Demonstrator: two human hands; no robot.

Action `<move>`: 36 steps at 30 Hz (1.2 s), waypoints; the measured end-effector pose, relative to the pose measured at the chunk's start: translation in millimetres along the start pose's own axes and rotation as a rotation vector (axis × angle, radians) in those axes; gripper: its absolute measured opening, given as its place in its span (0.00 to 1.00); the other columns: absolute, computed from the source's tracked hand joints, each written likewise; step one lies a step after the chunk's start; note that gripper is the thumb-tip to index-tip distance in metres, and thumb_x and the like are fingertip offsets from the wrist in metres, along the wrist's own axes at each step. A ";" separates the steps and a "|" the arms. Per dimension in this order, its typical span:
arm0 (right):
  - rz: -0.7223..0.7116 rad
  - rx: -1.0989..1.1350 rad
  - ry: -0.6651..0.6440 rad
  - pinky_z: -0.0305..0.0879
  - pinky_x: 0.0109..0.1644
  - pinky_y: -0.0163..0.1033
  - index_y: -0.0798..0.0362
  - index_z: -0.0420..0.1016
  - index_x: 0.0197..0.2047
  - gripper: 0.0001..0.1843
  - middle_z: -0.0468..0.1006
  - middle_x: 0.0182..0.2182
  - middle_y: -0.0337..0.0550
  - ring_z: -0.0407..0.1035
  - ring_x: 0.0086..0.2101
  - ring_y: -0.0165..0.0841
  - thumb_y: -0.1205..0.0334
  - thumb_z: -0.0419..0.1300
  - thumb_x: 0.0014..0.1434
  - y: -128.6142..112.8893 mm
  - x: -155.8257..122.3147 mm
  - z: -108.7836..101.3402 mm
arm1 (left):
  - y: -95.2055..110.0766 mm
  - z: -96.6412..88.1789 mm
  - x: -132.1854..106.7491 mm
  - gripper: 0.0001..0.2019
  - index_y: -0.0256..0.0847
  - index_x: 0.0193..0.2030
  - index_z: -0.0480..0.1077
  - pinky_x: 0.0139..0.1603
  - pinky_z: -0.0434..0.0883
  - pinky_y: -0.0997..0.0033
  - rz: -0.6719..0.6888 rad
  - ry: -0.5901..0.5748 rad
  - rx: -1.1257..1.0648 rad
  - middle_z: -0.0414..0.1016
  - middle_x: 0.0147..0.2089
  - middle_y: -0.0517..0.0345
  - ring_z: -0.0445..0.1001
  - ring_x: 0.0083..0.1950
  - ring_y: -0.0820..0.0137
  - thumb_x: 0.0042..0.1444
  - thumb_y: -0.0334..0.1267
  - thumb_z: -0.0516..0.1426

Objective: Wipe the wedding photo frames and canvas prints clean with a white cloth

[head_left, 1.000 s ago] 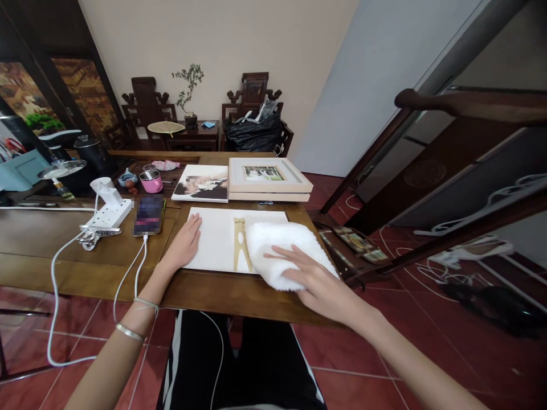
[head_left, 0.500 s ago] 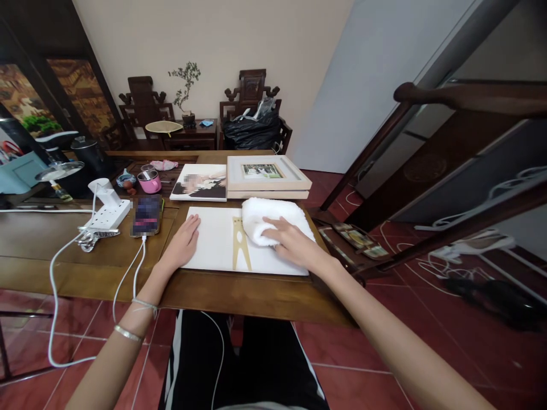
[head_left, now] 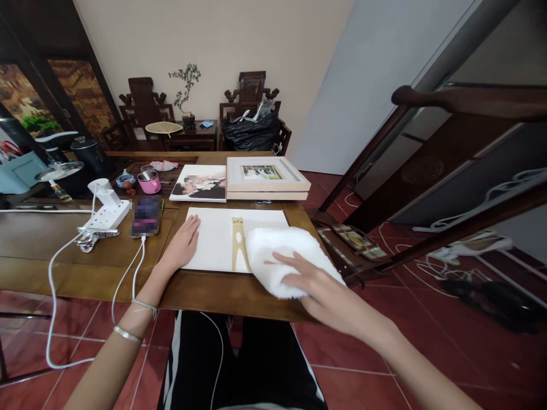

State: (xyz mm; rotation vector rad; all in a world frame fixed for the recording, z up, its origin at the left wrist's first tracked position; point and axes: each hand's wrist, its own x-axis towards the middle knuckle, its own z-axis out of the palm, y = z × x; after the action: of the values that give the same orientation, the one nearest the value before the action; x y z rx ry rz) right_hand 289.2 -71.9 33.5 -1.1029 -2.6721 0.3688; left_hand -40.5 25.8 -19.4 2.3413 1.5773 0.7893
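My left hand [head_left: 183, 244] lies flat on the left edge of a white rectangular panel [head_left: 214, 239], fingers together and stretched out. A gold-coloured forked strip [head_left: 237, 229] with an oval opening lies along the middle of the panel, its two legs towards me. My right hand [head_left: 311, 283] presses on a bunched fluffy white towel [head_left: 269, 245], thumb and fingers partly sunk into it. The towel covers the panel's near right part and reaches over the table's front edge.
Behind the panel are a photo print [head_left: 199, 183] and stacked pale picture frames [head_left: 267, 177]. To the left lie a phone [head_left: 146, 216] on a white cable, a power strip [head_left: 111, 216] and a pink cup [head_left: 149, 183]. A wooden chair [head_left: 427, 108] stands at the right.
My right hand has drawn the towel towards me and to the right, uncovering the panel's far right corner. My left hand has stayed in place.
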 end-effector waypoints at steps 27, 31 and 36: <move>-0.043 -0.021 0.025 0.49 0.66 0.61 0.48 0.74 0.38 0.29 0.65 0.61 0.42 0.48 0.65 0.43 0.81 0.46 0.37 -25.3 -24.3 10.3 | 4.8 -0.9 1.4 0.24 0.30 0.63 0.61 0.70 0.51 0.51 -0.009 -0.015 0.010 0.57 0.68 0.43 0.51 0.71 0.59 0.63 0.36 0.42; 0.043 -0.007 0.052 0.55 0.63 0.59 0.50 0.74 0.43 0.29 0.64 0.61 0.49 0.55 0.62 0.44 0.80 0.46 0.41 -4.8 2.9 5.2 | 3.6 -0.4 1.3 0.24 0.33 0.63 0.60 0.70 0.51 0.50 0.002 -0.010 0.005 0.57 0.68 0.46 0.51 0.71 0.60 0.63 0.36 0.42; 0.092 0.022 0.138 0.58 0.59 0.59 0.52 0.72 0.50 0.30 0.74 0.53 0.50 0.59 0.60 0.46 0.79 0.46 0.45 36.8 78.1 4.0 | 1.8 -0.4 0.7 0.24 0.32 0.63 0.60 0.70 0.51 0.51 0.004 -0.011 0.001 0.57 0.68 0.44 0.51 0.71 0.60 0.63 0.37 0.42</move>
State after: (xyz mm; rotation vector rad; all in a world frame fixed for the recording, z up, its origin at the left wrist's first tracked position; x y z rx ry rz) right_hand 258.1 8.4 26.9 -1.2021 -2.4986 0.3245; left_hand -39.1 25.7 -18.0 2.3461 1.5690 0.7751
